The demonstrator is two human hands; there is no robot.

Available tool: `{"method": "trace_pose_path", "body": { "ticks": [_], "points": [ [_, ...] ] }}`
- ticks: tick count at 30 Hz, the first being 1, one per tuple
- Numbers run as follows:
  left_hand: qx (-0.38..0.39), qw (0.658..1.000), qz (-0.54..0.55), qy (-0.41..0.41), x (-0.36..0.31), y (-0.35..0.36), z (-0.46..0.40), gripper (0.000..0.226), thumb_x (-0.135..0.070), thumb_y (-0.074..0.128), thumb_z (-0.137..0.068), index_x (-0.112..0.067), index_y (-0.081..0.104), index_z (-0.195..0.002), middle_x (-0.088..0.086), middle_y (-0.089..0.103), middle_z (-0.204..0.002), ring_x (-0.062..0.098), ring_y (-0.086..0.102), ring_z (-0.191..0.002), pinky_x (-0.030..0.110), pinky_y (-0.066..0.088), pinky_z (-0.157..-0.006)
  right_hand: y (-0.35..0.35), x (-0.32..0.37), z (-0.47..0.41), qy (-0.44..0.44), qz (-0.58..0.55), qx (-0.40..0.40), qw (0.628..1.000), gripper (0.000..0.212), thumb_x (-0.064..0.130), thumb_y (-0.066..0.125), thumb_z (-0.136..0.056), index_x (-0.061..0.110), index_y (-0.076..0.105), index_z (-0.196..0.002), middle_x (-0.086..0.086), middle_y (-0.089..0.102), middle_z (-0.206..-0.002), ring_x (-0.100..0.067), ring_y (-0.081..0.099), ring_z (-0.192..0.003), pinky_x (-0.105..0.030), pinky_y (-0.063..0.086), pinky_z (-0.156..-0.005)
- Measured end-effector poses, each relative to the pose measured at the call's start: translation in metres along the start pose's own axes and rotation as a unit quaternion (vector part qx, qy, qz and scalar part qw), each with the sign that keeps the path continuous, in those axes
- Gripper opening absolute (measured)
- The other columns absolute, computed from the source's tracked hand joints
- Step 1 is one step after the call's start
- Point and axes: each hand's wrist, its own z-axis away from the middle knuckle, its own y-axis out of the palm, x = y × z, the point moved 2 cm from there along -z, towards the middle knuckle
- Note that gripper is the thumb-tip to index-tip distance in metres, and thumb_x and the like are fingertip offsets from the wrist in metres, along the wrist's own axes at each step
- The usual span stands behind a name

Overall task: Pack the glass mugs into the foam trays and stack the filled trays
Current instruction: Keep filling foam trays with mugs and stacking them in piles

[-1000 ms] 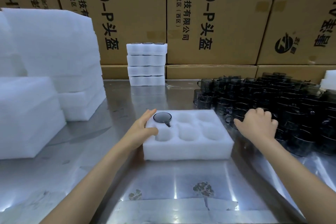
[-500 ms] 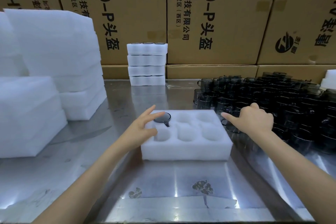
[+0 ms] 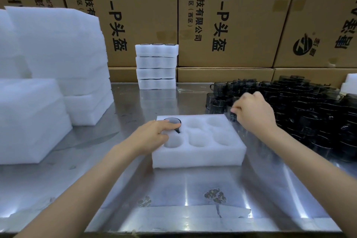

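Observation:
A white foam tray [image 3: 199, 157] with six round pockets lies on the steel table in front of me. One dark glass mug [image 3: 174, 120] sits in its back-left pocket; the other pockets are bare. My left hand [image 3: 152, 134] rests on the tray's left side, its straight fingers lying across that mug's rim. My right hand [image 3: 254, 112] hovers at the tray's back-right corner, fingers curled around a blurred glass mug [image 3: 233, 116] held just above the table. The pile of loose dark mugs [image 3: 309, 114] fills the table's right side.
A stack of filled trays [image 3: 156, 67] stands at the back centre against cardboard boxes [image 3: 231, 15]. Tall stacks of foam trays [image 3: 58, 54] and a lower foam block [image 3: 29, 120] occupy the left. Bare steel table [image 3: 193, 195] lies in front of the tray.
My right hand has closed on a mug at the pile's near edge and lifted it toward the tray. My left fingers slid from the tray's edge onto the seated mug.

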Motion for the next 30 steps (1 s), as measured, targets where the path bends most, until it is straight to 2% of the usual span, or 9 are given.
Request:
{"method": "trace_pose_path", "body": {
  "ticks": [4, 8, 10, 13, 16, 19, 21, 23, 30],
  "points": [
    [0.009, 1.0, -0.006, -0.004, -0.003, -0.003, 0.0, 0.059, -0.008, 0.042, -0.078, -0.053, 0.054, -0.114, -0.01, 0.061, -0.121, 0.012, 0.05, -0.088, 0.04, 0.047, -0.091, -0.019, 0.029, -0.006, -0.107, -0.188, -0.003, 0.976, 0.018, 0.017, 0.056, -0.093, 0.015, 0.074, -0.095, 0.001, 0.067, -0.096, -0.019, 0.059, -0.09, -0.036, 0.05, -0.077],
    [0.013, 1.0, 0.005, 0.002, -0.008, -0.004, -0.002, 0.057, -0.009, 0.048, -0.078, -0.046, 0.057, -0.12, -0.009, 0.064, -0.116, 0.0, 0.051, -0.055, 0.018, 0.045, -0.062, -0.011, 0.054, -0.003, -0.153, -0.25, 0.066, 0.954, 0.016, 0.011, 0.059, -0.091, 0.016, 0.072, -0.097, 0.005, 0.07, -0.092, -0.012, 0.058, -0.082, -0.028, 0.044, -0.073],
    [0.01, 1.0, 0.01, 0.006, -0.01, -0.003, -0.001, 0.056, -0.007, 0.048, -0.077, -0.039, 0.058, -0.122, -0.01, 0.066, -0.108, -0.003, 0.047, -0.05, 0.013, 0.038, -0.052, -0.004, 0.057, -0.003, -0.148, -0.241, 0.1, 0.954, 0.017, 0.011, 0.057, -0.092, 0.017, 0.071, -0.098, 0.006, 0.07, -0.092, -0.012, 0.058, -0.083, -0.025, 0.041, -0.071],
    [0.007, 1.0, 0.011, 0.018, -0.01, -0.001, 0.002, 0.055, -0.006, 0.049, -0.078, -0.034, 0.056, -0.125, -0.023, 0.058, -0.115, -0.011, 0.048, -0.056, 0.01, 0.039, -0.057, 0.001, 0.054, -0.004, -0.152, -0.206, 0.136, 0.957, 0.02, 0.011, 0.054, -0.094, 0.017, 0.07, -0.104, 0.006, 0.07, -0.1, -0.016, 0.06, -0.092, -0.03, 0.046, -0.079],
    [0.012, 1.0, 0.003, 0.019, -0.01, -0.002, 0.001, 0.053, -0.008, 0.048, -0.078, -0.034, 0.056, -0.124, -0.017, 0.061, -0.111, -0.008, 0.048, -0.054, 0.011, 0.038, -0.055, 0.0, 0.052, -0.005, -0.161, -0.174, 0.143, 0.961, 0.021, 0.014, 0.052, -0.096, 0.019, 0.07, -0.105, 0.008, 0.068, -0.107, -0.017, 0.059, -0.1, -0.034, 0.047, -0.084],
    [0.014, 1.0, 0.001, 0.027, -0.011, -0.003, -0.002, 0.05, -0.011, 0.046, -0.077, -0.03, 0.058, -0.121, -0.015, 0.062, -0.109, -0.006, 0.054, -0.07, 0.018, 0.047, -0.069, 0.001, 0.058, -0.005, -0.178, -0.128, 0.156, 0.963, 0.022, 0.018, 0.049, -0.097, 0.023, 0.069, -0.105, 0.01, 0.064, -0.112, -0.017, 0.056, -0.103, -0.038, 0.047, -0.085],
    [0.004, 0.999, -0.002, 0.046, -0.014, -0.004, -0.005, 0.048, -0.007, 0.047, -0.079, -0.023, 0.058, -0.123, -0.013, 0.059, -0.121, 0.004, 0.054, -0.107, 0.029, 0.044, -0.094, 0.003, 0.06, -0.005, -0.181, -0.109, 0.161, 0.964, 0.023, 0.02, 0.047, -0.098, 0.025, 0.068, -0.105, 0.011, 0.062, -0.113, -0.017, 0.055, -0.104, -0.038, 0.047, -0.083],
    [-0.015, 0.999, -0.012, 0.044, -0.016, -0.004, -0.007, 0.054, -0.005, 0.048, -0.084, -0.024, 0.049, -0.135, -0.011, 0.047, -0.138, 0.008, 0.04, -0.129, 0.024, 0.033, -0.105, 0.003, 0.059, -0.006, -0.178, -0.106, 0.16, 0.965, 0.022, 0.022, 0.047, -0.098, 0.027, 0.068, -0.104, 0.013, 0.062, -0.113, -0.016, 0.054, -0.104, -0.034, 0.046, -0.081],
    [-0.028, 0.996, -0.019, 0.085, -0.042, -0.003, -0.019, 0.064, -0.012, 0.039, -0.093, -0.03, 0.017, -0.151, -0.017, 0.009, -0.157, 0.001, 0.002, -0.144, 0.021, 0.005, -0.114, 0.007, 0.056, -0.006, -0.173, -0.11, 0.161, 0.965, 0.02, 0.031, 0.05, -0.097, 0.031, 0.068, -0.106, 0.015, 0.062, -0.112, -0.013, 0.054, -0.102, -0.03, 0.04, -0.074]
  ]
}}
